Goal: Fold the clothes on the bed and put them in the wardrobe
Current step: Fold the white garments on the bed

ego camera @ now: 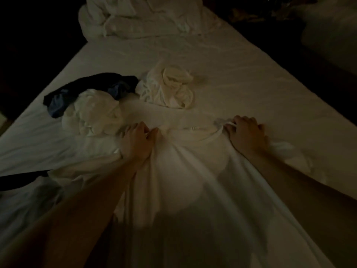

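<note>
A white garment (pixel 189 167) is spread lengthwise on the bed (pixel 241 78), its far edge pinched at two points and its body running back from the grip toward the person. The left hand (pixel 136 141) is closed on a gather of the cloth at one upper corner; the right hand (pixel 246 132) is closed on the opposite corner, where a small tuft of fabric is seen bunched under the fingers. Which kind of garment it is cannot be told in the dim light.

The step in hand is judged to be the laying-out before the first fold. It would be done well if the two corners were drawn apart evenly until the ridges fanning down from the grip are flattened, and the edge between the hands is kept straight.

Just beyond the left grip a crumpled white piece (pixel 92 115) lies, with a dark blue garment (pixel 85 93) behind it; beyond the middle of the grip a cream bundle (pixel 170 88) waits. These should be kept from being caught in the fold. Pillows (pixel 135 18) are heaped well beyond. No wardrobe is seen.
</note>
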{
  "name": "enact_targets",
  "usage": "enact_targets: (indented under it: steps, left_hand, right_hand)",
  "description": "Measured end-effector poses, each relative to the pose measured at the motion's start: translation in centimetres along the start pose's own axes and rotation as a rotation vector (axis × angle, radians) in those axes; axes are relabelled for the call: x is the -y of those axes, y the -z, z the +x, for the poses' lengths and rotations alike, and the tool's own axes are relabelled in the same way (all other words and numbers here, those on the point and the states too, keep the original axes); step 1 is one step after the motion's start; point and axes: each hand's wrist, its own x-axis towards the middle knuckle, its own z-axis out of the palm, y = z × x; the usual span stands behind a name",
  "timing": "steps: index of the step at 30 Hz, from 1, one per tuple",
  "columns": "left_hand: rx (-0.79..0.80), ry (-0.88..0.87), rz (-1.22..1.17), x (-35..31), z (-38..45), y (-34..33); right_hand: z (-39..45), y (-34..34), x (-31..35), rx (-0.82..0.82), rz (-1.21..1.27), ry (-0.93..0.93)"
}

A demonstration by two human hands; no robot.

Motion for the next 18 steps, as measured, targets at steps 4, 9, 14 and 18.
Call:
enact_targets:
  steps: [4,9,14,18]
  left_hand:
    - [0.074,-0.043,0.247,0.2,-1.7,3.5]
    - [0.52,0.162,0.712,2.5,-3.7,11.3]
    - [0.595,0.296,0.379,2.5,-5.2,16.2]
    - [0.326,0.346,0.095,-1.3,-5.5,17.8]
  right_hand:
    - [-2.2,1.3,0.4,-0.028,-0.063,0.014]
    - [-6.5,4.7,-1.8,0.024,-0.016,0.01]
    - [-9.1,9.5,-5.0,0.2,0.017,-0.264]
    - [-10.0,11.3,-8.0,0.316,0.244,-0.417]
